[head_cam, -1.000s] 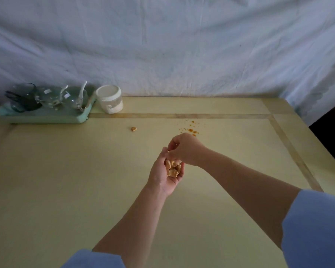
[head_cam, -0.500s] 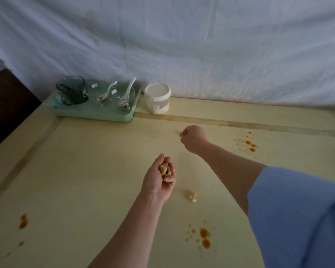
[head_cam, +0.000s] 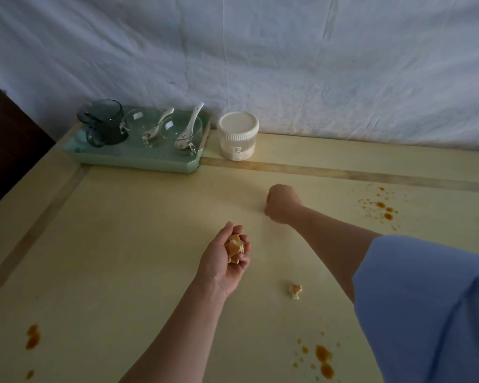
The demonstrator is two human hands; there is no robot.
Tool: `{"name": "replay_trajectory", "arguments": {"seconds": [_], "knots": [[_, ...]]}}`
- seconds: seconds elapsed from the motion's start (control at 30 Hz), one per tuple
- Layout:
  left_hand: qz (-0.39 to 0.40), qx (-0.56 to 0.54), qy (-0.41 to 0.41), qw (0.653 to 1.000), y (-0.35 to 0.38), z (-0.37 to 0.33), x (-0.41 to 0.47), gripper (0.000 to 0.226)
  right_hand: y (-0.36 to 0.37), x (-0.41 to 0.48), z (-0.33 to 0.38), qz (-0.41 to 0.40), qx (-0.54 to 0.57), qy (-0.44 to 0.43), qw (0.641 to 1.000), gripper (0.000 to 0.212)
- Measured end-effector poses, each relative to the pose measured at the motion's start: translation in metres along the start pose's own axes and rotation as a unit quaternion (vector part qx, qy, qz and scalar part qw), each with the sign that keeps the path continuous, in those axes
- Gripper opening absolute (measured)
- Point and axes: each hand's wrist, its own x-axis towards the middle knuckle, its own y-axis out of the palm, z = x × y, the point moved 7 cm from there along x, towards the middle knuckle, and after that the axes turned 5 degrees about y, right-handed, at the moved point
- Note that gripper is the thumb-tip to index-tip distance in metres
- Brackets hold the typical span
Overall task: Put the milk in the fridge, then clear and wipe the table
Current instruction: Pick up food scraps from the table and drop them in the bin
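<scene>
My left hand (head_cam: 224, 261) is cupped palm-up over the middle of the yellow table (head_cam: 138, 230), shut on a small heap of tan food pieces (head_cam: 235, 247). My right hand (head_cam: 281, 203) reaches further forward and rests on the table with its fingers curled down; the piece under them is hidden. One more loose food piece (head_cam: 296, 291) lies on the table beside my right forearm. Brown sauce stains mark the table at the front right (head_cam: 324, 360), the far right (head_cam: 382, 208) and the front left (head_cam: 33, 337). No milk is in view.
A green tray (head_cam: 138, 161) at the back left holds a dark glass mug (head_cam: 103, 123) and two glass bowls with spoons (head_cam: 161, 128). A white lidded jar (head_cam: 237, 139) stands next to it. A white sheet hangs behind the table. Dark furniture stands at the left.
My right hand left the cupped left hand, reached forward and closed over the piece that lay near the jar. My view swung left and down. The left hand still holds its pieces.
</scene>
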Motion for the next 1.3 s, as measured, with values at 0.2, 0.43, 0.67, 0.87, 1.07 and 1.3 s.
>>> {"name": "replay_trajectory", "arguments": {"seconds": [0.2, 0.43, 0.67, 0.87, 1.07, 1.3], "knots": [[-0.008, 0.004, -0.005, 1.0, 0.012, 0.004, -0.003, 0.031, -0.018, -0.047, 0.039, 0.081, 0.073, -0.099, 0.989, 0.023], [0.015, -0.03, 0.012, 0.999, 0.029, 0.012, -0.017, 0.026, -0.033, -0.092, 0.044, 0.103, 0.028, -0.152, 0.983, 0.021], [-0.007, -0.048, 0.022, 0.999, 0.015, 0.017, -0.03, 0.027, 0.018, -0.112, -0.022, 0.196, -0.155, -0.085, 0.964, 0.018], [-0.028, -0.033, 0.033, 0.999, 0.001, 0.022, -0.04, 0.025, 0.033, -0.128, -0.031, 0.129, -0.187, -0.091, 0.97, 0.027], [-0.04, -0.023, 0.038, 0.998, -0.006, 0.023, -0.053, 0.024, 0.021, -0.124, -0.025, 0.106, -0.028, -0.031, 0.993, 0.021], [-0.057, -0.037, 0.05, 0.996, 0.015, 0.018, -0.075, 0.022, -0.025, -0.153, 0.027, 0.09, 0.088, -0.083, 0.989, 0.03]]}}
